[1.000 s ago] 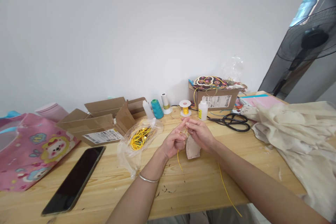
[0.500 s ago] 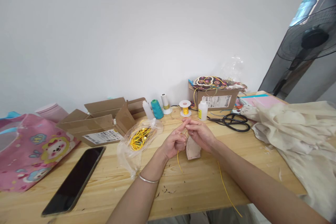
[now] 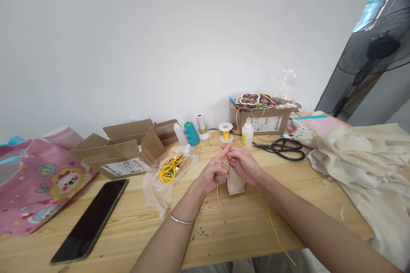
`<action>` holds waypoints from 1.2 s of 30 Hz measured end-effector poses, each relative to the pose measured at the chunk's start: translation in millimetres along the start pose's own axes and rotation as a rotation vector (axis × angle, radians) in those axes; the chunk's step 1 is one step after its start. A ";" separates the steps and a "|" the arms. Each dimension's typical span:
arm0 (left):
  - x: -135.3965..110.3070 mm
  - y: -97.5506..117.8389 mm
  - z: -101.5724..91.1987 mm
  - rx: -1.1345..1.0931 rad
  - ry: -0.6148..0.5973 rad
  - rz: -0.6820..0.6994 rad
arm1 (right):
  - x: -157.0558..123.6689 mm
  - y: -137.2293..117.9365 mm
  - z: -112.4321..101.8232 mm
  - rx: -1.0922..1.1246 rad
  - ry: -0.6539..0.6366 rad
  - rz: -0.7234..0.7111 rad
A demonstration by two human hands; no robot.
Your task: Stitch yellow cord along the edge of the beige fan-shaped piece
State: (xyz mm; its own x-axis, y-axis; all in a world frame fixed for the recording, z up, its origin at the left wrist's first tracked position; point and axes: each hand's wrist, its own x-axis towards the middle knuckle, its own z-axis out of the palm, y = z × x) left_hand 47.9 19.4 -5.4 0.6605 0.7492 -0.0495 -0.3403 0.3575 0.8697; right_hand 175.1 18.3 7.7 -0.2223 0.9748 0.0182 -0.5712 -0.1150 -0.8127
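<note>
My left hand (image 3: 214, 172) and my right hand (image 3: 245, 164) meet at the fingertips over the table's middle. Both are closed in a pinch around a yellow cord (image 3: 219, 198); the exact grip is hidden by the fingers. One cord end hangs below my left hand, and a longer end trails under my right forearm past the table edge. Between and below the hands is a flat, pale brownish-grey piece (image 3: 236, 182) with a pointed lower edge; its top is covered by my fingers. I cannot tell how the cord joins it.
Behind my hands stand a yellow thread spool (image 3: 226, 132), a glue bottle (image 3: 247, 133) and a teal thread cone (image 3: 191, 133). Black scissors (image 3: 285, 149) lie right, beside cream fabric (image 3: 361, 153). Left are a plastic bag of yellow cord (image 3: 171, 169), an open carton (image 3: 112, 153) and a phone (image 3: 91, 219).
My right hand's fingers have curled in more tightly near the left fingertips. The flat piece and the hanging cord ends stay almost where they were.
</note>
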 end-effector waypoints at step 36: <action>0.2 1.1 0.6 -0.136 -0.032 0.044 | 0.6 1.4 -0.7 0.132 -0.092 0.034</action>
State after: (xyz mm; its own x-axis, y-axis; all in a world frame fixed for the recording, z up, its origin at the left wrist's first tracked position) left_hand 48.1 19.6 -4.2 0.6627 0.7489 0.0049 -0.4556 0.3980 0.7963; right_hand 174.7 18.8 6.1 -0.3113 0.9490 0.0502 -0.6595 -0.1777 -0.7303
